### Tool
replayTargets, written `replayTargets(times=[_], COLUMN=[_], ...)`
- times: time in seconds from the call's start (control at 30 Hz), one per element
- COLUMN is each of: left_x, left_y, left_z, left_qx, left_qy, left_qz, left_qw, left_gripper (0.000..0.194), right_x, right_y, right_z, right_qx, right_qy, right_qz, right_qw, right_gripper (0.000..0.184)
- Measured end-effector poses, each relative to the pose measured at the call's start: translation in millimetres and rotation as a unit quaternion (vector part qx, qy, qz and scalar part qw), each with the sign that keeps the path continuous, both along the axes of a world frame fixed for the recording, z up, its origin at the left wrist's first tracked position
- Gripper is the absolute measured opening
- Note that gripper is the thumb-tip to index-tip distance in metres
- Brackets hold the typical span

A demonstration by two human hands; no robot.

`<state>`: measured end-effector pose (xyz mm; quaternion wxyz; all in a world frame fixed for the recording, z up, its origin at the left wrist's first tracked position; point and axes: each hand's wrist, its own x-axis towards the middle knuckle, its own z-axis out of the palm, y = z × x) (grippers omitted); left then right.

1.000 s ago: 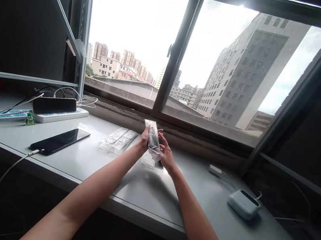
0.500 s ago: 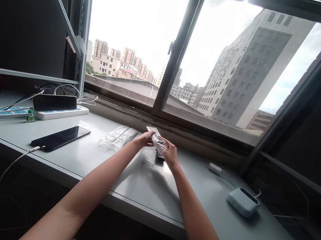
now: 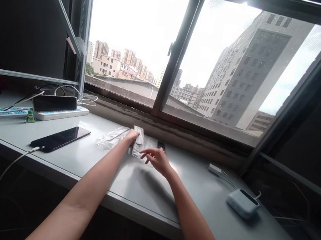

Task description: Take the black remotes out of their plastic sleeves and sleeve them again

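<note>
My left hand (image 3: 131,135) rests on a long clear plastic packet (image 3: 138,141) with a dark item inside, lying on the grey desk (image 3: 143,190) beside two similar packets (image 3: 111,136). Whether the fingers grip the packet or only press on it is unclear. My right hand (image 3: 155,160) hovers just right of it, fingers spread, holding nothing. Under that hand lies another clear packet. A small black remote-like object (image 3: 161,145) lies behind the right hand.
A black phone (image 3: 60,139) on a white cable lies at the left. Behind it a second phone (image 3: 54,103) sits on a white power strip (image 3: 60,114). A pale blue box (image 3: 242,203) with cables sits at the right. A window fills the back.
The packet that both hands held up has come down to the desk and moved left beside the other packets. My right hand has let go and opened.
</note>
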<state>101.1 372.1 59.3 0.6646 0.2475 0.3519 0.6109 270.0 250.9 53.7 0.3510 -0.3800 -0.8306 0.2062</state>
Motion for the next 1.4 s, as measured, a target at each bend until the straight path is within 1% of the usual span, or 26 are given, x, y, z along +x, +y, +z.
replayTargets(times=[0.07,0.13,0.2,0.23,0.3,0.4,0.47,0.57,0.63,0.67,0.7,0.77,0.8,0.83,0.87,0.9,0.93,0.97,1.0,1.07,1.1,1.13,1.17,1.23,1.3,1.4], left_x=[-2.3,-3.9,-5.1,-5.6,-6.2,-5.4,-3.1,4.3,11.2,14.7,18.0,23.3,25.2,27.1,29.1,31.9,35.7,40.7,46.9,61.6,68.8,75.3,80.5,86.5,87.6,85.7], left_y=[-2.1,-6.0,-10.4,-12.3,-15.0,-17.1,-18.2,-20.8,-23.3,-24.6,-25.9,-27.8,-28.5,-29.0,-29.4,-30.0,-30.9,-32.3,-34.4,-40.3,-44.0,-47.7,-51.2,-57.0,-60.8,-65.7], left_z=[2.5,6.4,11.1,13.3,16.9,18.9,17.7,13.8,11.5,11.0,10.9,12.7,14.4,16.3,18.3,19.9,21.0,21.2,20.6,16.8,14.2,11.6,9.3,6.7,7.1,11.9], left_qx=[-0.008,-0.004,0.025,0.04,0.058,0.07,0.078,0.096,0.135,0.16,0.188,0.238,0.262,0.283,0.3,0.317,0.336,0.357,0.381,0.426,0.438,0.443,0.447,0.453,0.459,0.454], left_qy=[0.037,0.125,0.247,0.302,0.365,0.395,0.415,0.437,0.476,0.508,0.549,0.641,0.683,0.716,0.733,0.734,0.719,0.693,0.659,0.574,0.535,0.505,0.485,0.481,0.509,0.585], left_qz=[0.04,0.096,0.145,0.16,0.165,0.155,0.151,0.149,0.127,0.098,0.062,0.006,0.001,0.014,0.037,0.062,0.074,0.065,0.035,-0.066,-0.119,-0.16,-0.186,-0.193,-0.162,-0.095], left_qw=[0.999,0.988,0.958,0.939,0.915,0.903,0.894,0.882,0.859,0.841,0.812,0.729,0.681,0.638,0.609,0.598,0.604,0.623,0.648,0.696,0.713,0.723,0.728,0.725,0.71,0.665], left_gripper=[0.011,0.005,0.012,0.015,0.018,0.019,0.021,0.021,0.016,0.013,0.017,0.032,0.034,0.032,0.029,0.027,0.031,0.038,0.046,0.058,0.06,0.06,0.06,0.056,0.051,0.044], right_x=[0.9,4.0,8.1,10.1,12.9,13.7,12.8,10.9,9.5,8.7,7.8,6.7,6.9,7.8,9.7,12.6,16.3,20.7,25.4,34.3,38.0,41.0,43.1,45.1,44.8,42.4], right_y=[-1.2,-0.9,1.0,2.3,5.0,7.1,6.8,5.1,3.8,3.4,3.1,3.7,4.8,6.4,8.4,10.9,13.5,16.0,18.4,22.3,23.6,24.6,25.3,26.2,26.4,25.0], right_z=[2.4,3.8,2.8,1.4,-2.1,-5.6,-5.7,-4.1,-3.1,-2.6,-2.0,-0.4,0.7,2.0,3.4,4.8,6.1,7.2,8.0,8.6,8.5,8.2,7.8,7.1,6.7,7.5], right_qx=[0.03,0.07,0.098,0.103,0.093,0.076,0.08,0.089,0.087,0.086,0.087,0.084,0.079,0.073,0.07,0.068,0.068,0.068,0.066,0.056,0.05,0.046,0.043,0.042,0.046,0.057], right_qy=[-0.033,-0.074,-0.123,-0.15,-0.199,-0.241,-0.248,-0.239,-0.231,-0.225,-0.214,-0.169,-0.129,-0.079,-0.022,0.039,0.097,0.149,0.19,0.236,0.245,0.247,0.247,0.244,0.24,0.231], right_qz=[-0.037,-0.09,-0.121,-0.128,-0.133,-0.122,-0.108,-0.101,-0.099,-0.101,-0.109,-0.149,-0.177,-0.205,-0.232,-0.254,-0.272,-0.284,-0.295,-0.315,-0.327,-0.341,-0.353,-0.372,-0.374,-0.366], right_qw=[0.998,0.991,0.98,0.975,0.967,0.96,0.959,0.962,0.964,0.965,0.967,0.971,0.973,0.973,0.97,0.964,0.955,0.945,0.934,0.918,0.911,0.906,0.901,0.895,0.895,0.9], right_gripper=[0.032,0.026,0.02,0.025,0.034,0.02,0.016,0.018,0.02,0.02,0.02,0.018,0.016,0.013,0.009,0.005,0.006,0.009,0.011,0.012,0.011,0.01,0.008,0.006,0.006,0.009])
